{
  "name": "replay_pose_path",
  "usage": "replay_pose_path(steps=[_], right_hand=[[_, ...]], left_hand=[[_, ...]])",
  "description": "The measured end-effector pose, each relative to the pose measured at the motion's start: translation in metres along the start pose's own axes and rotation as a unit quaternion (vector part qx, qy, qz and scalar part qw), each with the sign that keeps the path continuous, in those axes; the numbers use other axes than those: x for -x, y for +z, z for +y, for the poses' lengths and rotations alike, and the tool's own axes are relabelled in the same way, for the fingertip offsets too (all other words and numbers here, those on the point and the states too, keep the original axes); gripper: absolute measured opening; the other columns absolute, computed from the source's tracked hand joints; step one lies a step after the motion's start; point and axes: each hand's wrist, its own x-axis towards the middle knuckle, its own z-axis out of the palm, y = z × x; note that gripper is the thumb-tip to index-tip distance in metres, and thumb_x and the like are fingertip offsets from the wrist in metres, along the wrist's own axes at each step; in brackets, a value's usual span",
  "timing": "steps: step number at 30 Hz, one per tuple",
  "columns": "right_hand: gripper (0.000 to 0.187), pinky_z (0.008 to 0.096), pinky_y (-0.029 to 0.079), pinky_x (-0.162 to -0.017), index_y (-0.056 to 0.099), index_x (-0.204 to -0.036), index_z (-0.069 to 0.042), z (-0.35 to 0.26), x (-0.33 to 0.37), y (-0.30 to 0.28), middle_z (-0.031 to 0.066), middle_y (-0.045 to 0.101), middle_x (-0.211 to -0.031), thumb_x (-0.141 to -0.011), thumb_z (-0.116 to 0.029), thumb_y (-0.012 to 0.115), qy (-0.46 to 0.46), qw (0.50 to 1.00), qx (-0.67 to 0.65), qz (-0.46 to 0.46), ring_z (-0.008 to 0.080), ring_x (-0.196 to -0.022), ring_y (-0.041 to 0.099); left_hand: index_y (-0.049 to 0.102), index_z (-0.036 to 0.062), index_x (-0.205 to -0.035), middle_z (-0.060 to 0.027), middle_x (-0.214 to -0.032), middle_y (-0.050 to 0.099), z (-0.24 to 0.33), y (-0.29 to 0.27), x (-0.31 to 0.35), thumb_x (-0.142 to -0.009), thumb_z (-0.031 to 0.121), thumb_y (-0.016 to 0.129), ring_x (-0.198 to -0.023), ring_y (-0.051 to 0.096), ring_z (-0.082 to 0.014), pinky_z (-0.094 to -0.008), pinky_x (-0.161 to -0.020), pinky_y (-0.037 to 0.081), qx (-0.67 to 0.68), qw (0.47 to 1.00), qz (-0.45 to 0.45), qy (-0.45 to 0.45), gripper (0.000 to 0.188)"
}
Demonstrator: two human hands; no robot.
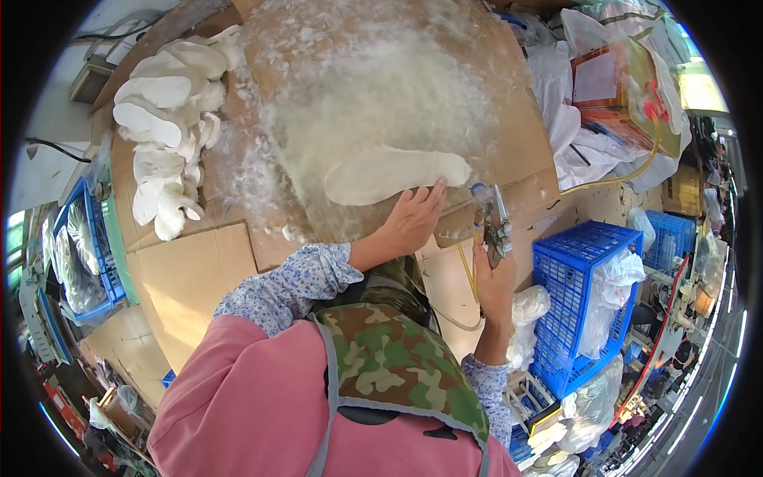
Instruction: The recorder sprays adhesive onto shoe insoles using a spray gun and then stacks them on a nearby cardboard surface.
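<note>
The person wears a camouflage apron (405,354) at six o'clock, over a pink top (254,381) with flowered sleeves (290,278). Toward four o'clock, the right hand (497,280) is closed around a metal spray gun (499,236), its blue-tipped front pointing away from the body; a yellow hose (467,274) hangs just beside it. Near the centre, the left hand (410,222) grips nothing: its fingers are stretched out, the tips at the near edge of a white insole (389,176); how firmly they press cannot be told. The insole lies flat at twelve o'clock, narrow end to the right, on cardboard (520,159) dusted with white fluff (381,87). A blue crate (568,262) stands at four o'clock. Farther out, more insoles (163,119) are heaped at ten o'clock, and a plastic-wrapped orange box (608,83) sits at two.
</note>
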Motion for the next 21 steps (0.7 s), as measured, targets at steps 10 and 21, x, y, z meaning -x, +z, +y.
replay_pose_path(steps=[10,21], right_hand=[[0.016,0.0296,0.044,-0.061,0.054,-0.101,0.0,-0.012,0.005,0.005,0.0072,0.054,-0.072,-0.089,-0.01,0.058,0.017,0.999,-0.014,-0.04,0.015,-0.064,0.051],[0.022,0.0323,0.046,-0.065,0.054,-0.11,-0.003,-0.042,0.009,0.038,0.0124,0.059,-0.079,-0.089,-0.009,0.058,-0.008,0.979,-0.002,-0.204,0.023,-0.069,0.057]], left_hand=[[0.058,-0.0019,-0.11,-0.0171,-0.128,0.048,0.001,-0.012,0.009,-0.073,0.011,0.056,-0.094,0.047,-0.0228,-0.0351,-0.07,0.037,0.041,0.999,-0.012,-0.011,0.04],[0.05,0.002,-0.107,-0.014,-0.095,0.053,-0.086,-0.057,0.097,-0.078,0.001,0.051,-0.089,0.053,-0.0341,-0.0435,-0.076,0.042,0.167,0.868,0.205,-0.419,0.029]])
